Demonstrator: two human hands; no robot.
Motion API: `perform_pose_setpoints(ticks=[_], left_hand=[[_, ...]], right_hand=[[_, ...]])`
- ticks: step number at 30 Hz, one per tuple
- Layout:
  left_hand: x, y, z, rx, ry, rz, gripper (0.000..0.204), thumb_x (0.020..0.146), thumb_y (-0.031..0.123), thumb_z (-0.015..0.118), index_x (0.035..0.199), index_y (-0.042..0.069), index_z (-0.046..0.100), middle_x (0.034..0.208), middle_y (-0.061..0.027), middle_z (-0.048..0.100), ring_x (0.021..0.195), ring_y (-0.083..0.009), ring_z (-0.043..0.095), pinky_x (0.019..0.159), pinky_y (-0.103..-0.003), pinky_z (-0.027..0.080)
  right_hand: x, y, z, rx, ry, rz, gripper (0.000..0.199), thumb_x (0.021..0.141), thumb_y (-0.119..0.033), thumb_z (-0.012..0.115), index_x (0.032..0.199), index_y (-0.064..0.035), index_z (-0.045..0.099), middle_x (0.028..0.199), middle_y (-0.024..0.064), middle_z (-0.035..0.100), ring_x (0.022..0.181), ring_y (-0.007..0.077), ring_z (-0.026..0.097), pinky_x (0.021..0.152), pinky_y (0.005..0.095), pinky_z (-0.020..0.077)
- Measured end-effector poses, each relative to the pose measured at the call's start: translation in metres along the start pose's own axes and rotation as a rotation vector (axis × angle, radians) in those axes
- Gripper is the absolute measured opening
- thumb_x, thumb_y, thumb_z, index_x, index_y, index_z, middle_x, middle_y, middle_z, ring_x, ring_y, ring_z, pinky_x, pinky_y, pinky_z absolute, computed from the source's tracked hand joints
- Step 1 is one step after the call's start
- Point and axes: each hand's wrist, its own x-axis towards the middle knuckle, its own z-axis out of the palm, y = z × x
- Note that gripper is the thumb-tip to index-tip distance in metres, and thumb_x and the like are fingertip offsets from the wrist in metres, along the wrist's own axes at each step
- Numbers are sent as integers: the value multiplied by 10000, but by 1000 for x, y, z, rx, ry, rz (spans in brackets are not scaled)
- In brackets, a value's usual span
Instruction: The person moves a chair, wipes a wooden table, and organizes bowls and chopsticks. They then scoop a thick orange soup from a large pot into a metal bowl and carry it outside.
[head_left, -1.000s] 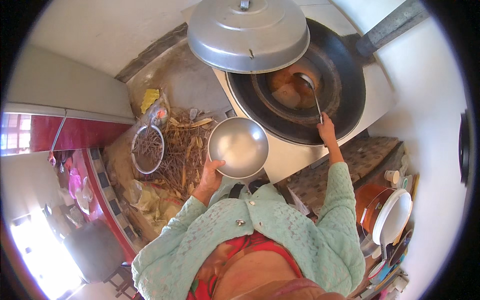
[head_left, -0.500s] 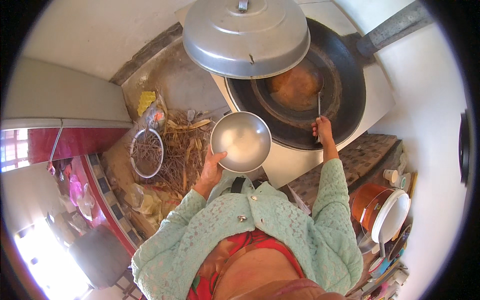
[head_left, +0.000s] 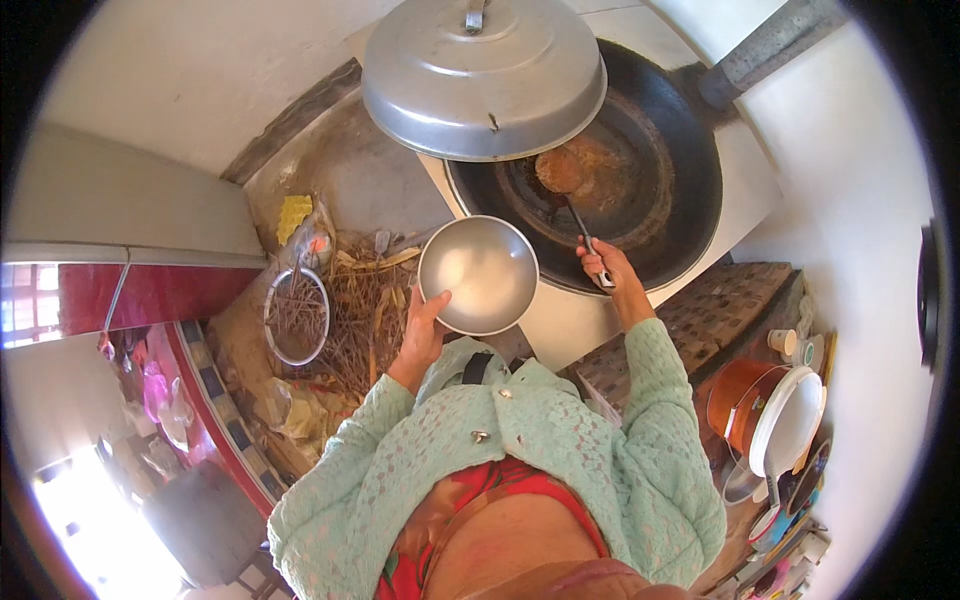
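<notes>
From my feed, left hand (head_left: 425,335) has its fingers wrapped on the rim of the empty metal bowl (head_left: 478,274), right beside the wok (head_left: 640,170). Right hand (head_left: 605,268) grips the ladle (head_left: 565,185), handle running up-left into the wok, scoop just beyond the bowl.

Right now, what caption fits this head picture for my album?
Left hand holds an empty metal bowl; right hand dips a ladle into a black wok.
</notes>
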Motion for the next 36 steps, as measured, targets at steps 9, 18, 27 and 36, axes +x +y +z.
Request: perform_pose_setpoints(ticks=[9,18,27,36], left_hand=[[12,1,31,75,40,50,555,836,224,596,1283,69,306,1166,-117,478,1036,-215,535,792,-372,513],[42,-19,55,189,4,-22,666,809,322,630,1292,51,261,1159,-169,479,898,-267,608,641,-405,550],[71,-36,77,197,-18,-100,727,800,346,635,1307,40,213,1118,-198,516,812,-276,628,586,-389,539],[94,-35,107,138,-100,-18,663,820,397,619,1257,40,272,1150,-176,477,917,-289,599,607,-414,570]], right_hand=[[-70,18,-1,82,-171,84,272,954,-182,421,1149,-1,480,820,148,567,474,85,403,372,210,360],[-143,29,10,-136,-57,-122,301,943,-181,458,1198,-20,470,803,163,574,457,75,379,334,192,308],[-206,22,44,-335,-58,-266,343,942,-234,475,1216,-28,455,752,106,587,425,74,380,330,217,318],[-237,35,68,-510,-3,-327,372,925,-252,509,1221,-34,451,736,74,570,413,54,381,325,184,322]])
